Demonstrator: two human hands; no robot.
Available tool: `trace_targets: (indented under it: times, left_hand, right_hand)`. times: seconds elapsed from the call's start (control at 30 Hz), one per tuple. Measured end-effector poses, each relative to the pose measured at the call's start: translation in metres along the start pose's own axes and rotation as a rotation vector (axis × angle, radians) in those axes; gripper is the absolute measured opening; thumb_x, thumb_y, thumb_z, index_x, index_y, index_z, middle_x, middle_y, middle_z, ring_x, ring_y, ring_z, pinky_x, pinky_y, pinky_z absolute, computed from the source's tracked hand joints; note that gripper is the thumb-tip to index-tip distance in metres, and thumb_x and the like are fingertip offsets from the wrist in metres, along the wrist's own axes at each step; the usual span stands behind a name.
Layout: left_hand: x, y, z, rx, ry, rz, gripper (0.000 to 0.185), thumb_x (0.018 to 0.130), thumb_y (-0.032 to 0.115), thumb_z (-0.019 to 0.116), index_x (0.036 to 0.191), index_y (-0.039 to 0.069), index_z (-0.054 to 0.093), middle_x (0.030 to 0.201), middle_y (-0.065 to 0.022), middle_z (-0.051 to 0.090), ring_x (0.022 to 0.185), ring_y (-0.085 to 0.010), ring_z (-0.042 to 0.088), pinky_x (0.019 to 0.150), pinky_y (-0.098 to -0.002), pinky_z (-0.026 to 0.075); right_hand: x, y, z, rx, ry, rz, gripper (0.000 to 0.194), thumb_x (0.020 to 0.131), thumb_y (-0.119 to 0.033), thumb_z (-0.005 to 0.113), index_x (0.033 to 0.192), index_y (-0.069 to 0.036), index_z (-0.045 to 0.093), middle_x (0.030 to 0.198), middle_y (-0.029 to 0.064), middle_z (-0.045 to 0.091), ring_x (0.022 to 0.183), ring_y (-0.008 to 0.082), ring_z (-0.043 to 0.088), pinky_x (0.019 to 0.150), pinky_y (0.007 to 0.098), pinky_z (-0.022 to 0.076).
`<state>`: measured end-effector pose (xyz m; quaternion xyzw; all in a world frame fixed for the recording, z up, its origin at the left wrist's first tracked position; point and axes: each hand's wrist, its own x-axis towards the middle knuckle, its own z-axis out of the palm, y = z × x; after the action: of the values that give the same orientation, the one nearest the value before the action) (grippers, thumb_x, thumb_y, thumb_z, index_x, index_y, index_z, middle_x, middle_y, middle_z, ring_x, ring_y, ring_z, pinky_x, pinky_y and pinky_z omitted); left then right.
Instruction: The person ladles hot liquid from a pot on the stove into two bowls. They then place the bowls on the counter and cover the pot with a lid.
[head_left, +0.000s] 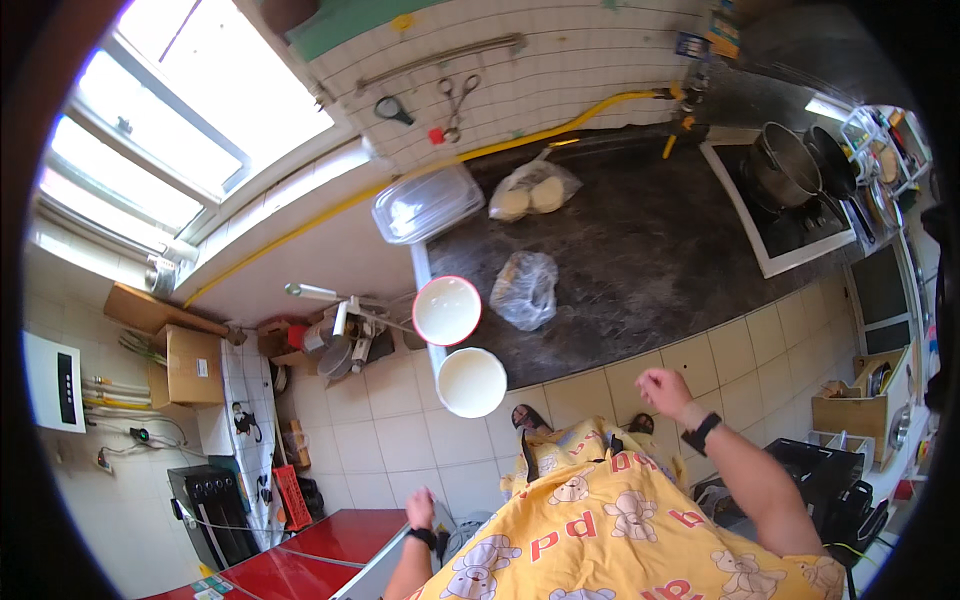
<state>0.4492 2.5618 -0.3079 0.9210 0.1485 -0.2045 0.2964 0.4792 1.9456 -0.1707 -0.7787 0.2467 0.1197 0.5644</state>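
My right hand (666, 391) hangs over the tiled floor in front of the dark countertop (630, 225), fingers curled, with nothing visible in it. Lower down, my left hand (421, 508) is by the corner of a red-topped surface (360, 529); its fingers are too small to read. Both hands are apart from the counter. At the counter's left end are a red-rimmed white bowl (447, 311) and a plain white bowl (472, 382), whose contents I cannot tell. A crumpled clear plastic bag (525, 291) lies beside them. Farther back, another plastic bag (532, 196) holds pale round pieces.
A clear plastic container (427, 204) stands by the wall. At the right, a pot (784, 169) and a dark pan (829, 161) are on the stove (776, 247). Scissors (456, 101) hang from the tiled wall above a yellow hose (577, 120). Behind my right arm sits a black appliance (810, 480).
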Motion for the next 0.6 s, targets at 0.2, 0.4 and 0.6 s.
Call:
trace_targets:
  times: [0.2,0.4,0.6]
  left_hand:
    - [-0.1,0.006,0.123,0.11,-0.509,-0.087,0.044,0.096,0.04,0.053,0.092,0.0,0.073,0.079,-0.0157,0.072,0.075,-0.0221,0.068,0.071,-0.037,0.052]
    - [-0.094,0.189,0.183,0.116,-0.516,0.159,0.041,0.095,0.035,0.053,0.081,0.002,0.072,0.065,-0.0085,0.065,0.062,-0.0161,0.059,0.061,-0.034,0.048]
    - [-0.126,0.427,0.268,0.129,-0.559,0.477,0.038,0.095,0.032,0.055,0.078,0.004,0.072,0.06,-0.0054,0.06,0.057,-0.0149,0.056,0.056,-0.0327,0.045]
  right_hand:
    - [-0.085,0.099,-0.063,0.095,0.144,0.05,0.022,0.096,-0.018,0.055,0.092,-0.001,0.068,0.073,0.004,0.067,0.063,0.0107,0.061,0.06,0.0268,0.0513]
    - [-0.16,0.19,-0.17,0.226,0.304,0.101,0.025,0.095,-0.021,0.055,0.092,-0.001,0.069,0.074,0.0072,0.069,0.061,0.0144,0.062,0.059,0.0299,0.0504]
    - [-0.243,0.267,-0.267,0.205,0.563,0.088,0.023,0.092,-0.021,0.057,0.092,-0.002,0.07,0.074,0.0085,0.069,0.063,0.0179,0.063,0.061,0.0314,0.0503]
